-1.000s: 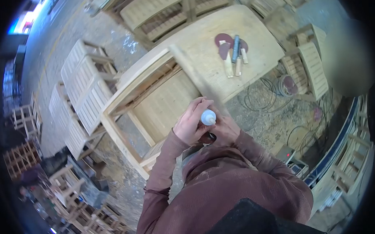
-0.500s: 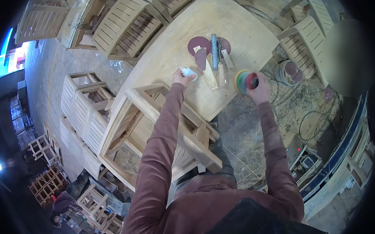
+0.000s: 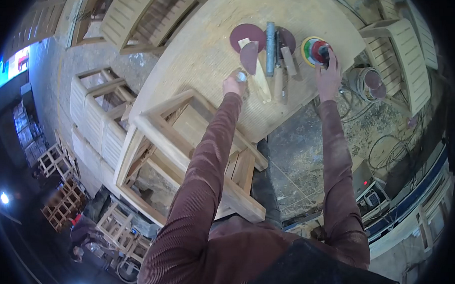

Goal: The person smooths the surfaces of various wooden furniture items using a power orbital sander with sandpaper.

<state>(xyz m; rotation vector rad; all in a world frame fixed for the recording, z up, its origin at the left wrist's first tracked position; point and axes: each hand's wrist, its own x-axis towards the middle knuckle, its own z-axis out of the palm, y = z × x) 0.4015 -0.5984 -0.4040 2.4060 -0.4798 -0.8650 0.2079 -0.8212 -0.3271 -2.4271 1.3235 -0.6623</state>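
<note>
Left hand (image 3: 232,85) clasped one bottle (image 3: 241,77), right hand (image 3: 329,78) one multicoloured disc (image 3: 310,51); one blue stick (image 3: 271,48) lay between, upper-centre tabletop (image 3: 199,58), chair-filled workshop (image 3: 296,169).

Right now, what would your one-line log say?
left hand: gripping small bottle | right hand: gripping colorful round pad | tabletop: purple discs, blue tube | wooden frame: beside tabletop

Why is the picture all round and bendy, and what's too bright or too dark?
Head view: black surrounds the picture, and things bow towards its edge, likely from a wide lens; white lights glare at lower left, where the background is murky; the tabletop is much better lit.
</note>
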